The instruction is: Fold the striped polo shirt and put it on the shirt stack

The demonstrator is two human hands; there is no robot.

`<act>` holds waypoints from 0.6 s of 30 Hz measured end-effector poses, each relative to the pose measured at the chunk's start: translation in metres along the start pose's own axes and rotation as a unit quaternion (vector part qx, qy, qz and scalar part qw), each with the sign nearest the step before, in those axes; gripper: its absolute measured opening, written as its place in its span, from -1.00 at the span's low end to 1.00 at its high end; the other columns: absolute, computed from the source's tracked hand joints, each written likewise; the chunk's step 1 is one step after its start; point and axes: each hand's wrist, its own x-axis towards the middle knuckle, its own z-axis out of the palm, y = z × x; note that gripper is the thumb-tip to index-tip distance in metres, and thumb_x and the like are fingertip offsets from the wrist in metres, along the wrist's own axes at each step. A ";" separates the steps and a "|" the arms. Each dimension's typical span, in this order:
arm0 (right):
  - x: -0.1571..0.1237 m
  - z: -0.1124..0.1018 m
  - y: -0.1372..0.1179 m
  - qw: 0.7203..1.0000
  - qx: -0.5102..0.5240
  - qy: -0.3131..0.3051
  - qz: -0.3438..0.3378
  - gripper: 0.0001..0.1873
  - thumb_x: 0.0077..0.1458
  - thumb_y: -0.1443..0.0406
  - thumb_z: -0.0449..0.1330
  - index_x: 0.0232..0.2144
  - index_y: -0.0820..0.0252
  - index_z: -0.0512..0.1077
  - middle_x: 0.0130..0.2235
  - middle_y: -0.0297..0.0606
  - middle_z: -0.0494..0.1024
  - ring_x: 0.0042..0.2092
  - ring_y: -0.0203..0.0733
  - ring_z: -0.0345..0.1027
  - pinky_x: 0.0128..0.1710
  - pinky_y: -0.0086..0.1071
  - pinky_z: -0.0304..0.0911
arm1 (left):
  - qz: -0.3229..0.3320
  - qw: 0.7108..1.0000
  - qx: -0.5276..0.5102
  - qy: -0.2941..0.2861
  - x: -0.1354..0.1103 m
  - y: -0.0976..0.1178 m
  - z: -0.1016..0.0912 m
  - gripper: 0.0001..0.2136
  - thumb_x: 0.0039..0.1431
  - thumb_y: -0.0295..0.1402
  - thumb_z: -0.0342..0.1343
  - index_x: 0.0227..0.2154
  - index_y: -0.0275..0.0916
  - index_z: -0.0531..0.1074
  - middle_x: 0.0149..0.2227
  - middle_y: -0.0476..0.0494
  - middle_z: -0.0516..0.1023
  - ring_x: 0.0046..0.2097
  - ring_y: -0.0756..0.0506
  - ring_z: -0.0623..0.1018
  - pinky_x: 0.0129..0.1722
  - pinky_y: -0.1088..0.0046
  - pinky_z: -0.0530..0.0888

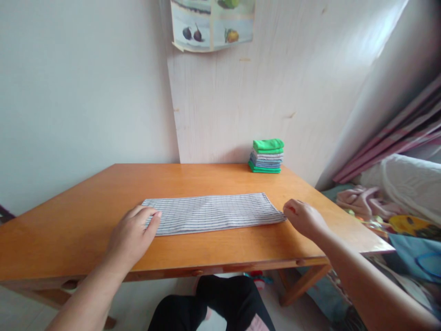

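Striped cloth [212, 214] is lying on table [193, 179] between hands, long axis running left-right. Left hand [134, 232] is resting at left end, fingers loosely parted; right hand [306, 218] is pinching nearer right corner.

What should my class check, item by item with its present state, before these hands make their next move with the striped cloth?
1. Striped cloth fully supported by the table: ok, no edge hangs over.
2. Left hand in place: ok, at the cloth's left end.
3. Right hand in place: ok, at the near right corner.
4. Right hand's grip on that corner: cannot tell.
5. Left end fully visible: not ok, the left hand covers part.
6. Stack of folded cloths apart from the striped cloth: ok.
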 end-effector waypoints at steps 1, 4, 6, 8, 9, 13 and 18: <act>0.002 0.001 -0.005 1.000 -0.005 -0.018 0.011 -0.72 0.19 0.17 -0.02 -0.35 0.11 0.46 -0.27 -0.20 0.58 -0.25 -0.12 0.42 -0.33 -0.36 0.12 | 0.013 1.000 -0.018 -0.011 0.005 0.007 0.007 -0.67 0.34 -0.13 -0.15 -0.22 -0.18 0.45 -0.11 -0.18 0.54 -0.01 -0.20 0.50 0.05 0.26 0.39; 0.006 0.007 -0.014 0.997 -0.014 -0.065 0.028 -0.71 0.18 0.12 0.01 -0.38 0.11 0.45 -0.29 -0.23 0.58 -0.27 -0.13 0.41 -0.37 -0.37 0.08 | 0.035 0.997 -0.035 -0.057 0.013 0.028 0.030 -0.59 0.35 -0.11 -0.18 -0.05 -0.21 0.47 0.07 -0.21 0.49 0.12 -0.19 0.44 0.20 0.23 0.30; 0.008 0.010 -0.017 0.996 -0.013 -0.082 0.034 -0.73 0.17 0.15 0.02 -0.36 0.12 0.46 -0.29 -0.25 0.58 -0.27 -0.14 0.42 -0.37 -0.37 0.05 | 0.021 0.994 -0.005 -0.107 0.013 0.039 0.043 -0.51 0.35 -0.07 -0.21 0.10 -0.25 0.41 0.23 -0.25 0.36 0.24 -0.22 0.35 0.26 0.21 0.22; 0.008 0.010 -0.017 0.995 -0.024 -0.086 0.044 -0.73 0.17 0.17 0.01 -0.37 0.12 0.46 -0.30 -0.25 0.58 -0.26 -0.13 0.42 -0.37 -0.36 0.04 | 0.010 0.985 0.029 -0.169 0.010 0.045 0.051 -0.45 0.34 -0.02 -0.20 0.20 -0.23 0.33 0.32 -0.23 0.23 0.32 -0.25 0.22 0.30 0.16 0.14; 0.008 0.010 -0.018 0.995 -0.034 -0.085 0.049 -0.73 0.17 0.17 0.01 -0.37 0.12 0.46 -0.30 -0.24 0.58 -0.26 -0.11 0.42 -0.36 -0.35 0.04 | 0.006 0.980 0.044 -0.192 0.008 0.046 0.054 -0.44 0.33 -0.01 -0.20 0.24 -0.20 0.29 0.34 -0.21 0.19 0.35 -0.25 0.17 0.31 0.12 0.09; 0.007 0.004 -0.028 0.996 -0.066 -0.034 0.039 -0.71 0.18 0.14 0.00 -0.35 0.11 0.47 -0.25 -0.19 0.58 -0.18 -0.01 0.43 -0.28 -0.27 0.10 | -0.012 0.971 0.069 -0.230 0.003 0.048 0.057 -0.42 0.34 0.03 -0.24 0.30 -0.12 0.19 0.37 -0.13 0.11 0.39 -0.25 0.06 0.32 0.06 -0.01; 0.018 0.006 -0.068 0.996 0.036 0.034 -0.072 -0.60 0.29 0.07 -0.08 -0.23 0.10 0.48 -0.15 -0.18 0.58 -0.10 -0.05 0.45 -0.14 -0.23 0.26 | -0.025 0.972 0.058 -0.228 0.002 0.049 0.058 -0.42 0.34 0.05 -0.27 0.31 -0.08 0.18 0.38 -0.11 0.09 0.40 -0.23 0.04 0.32 0.05 -0.04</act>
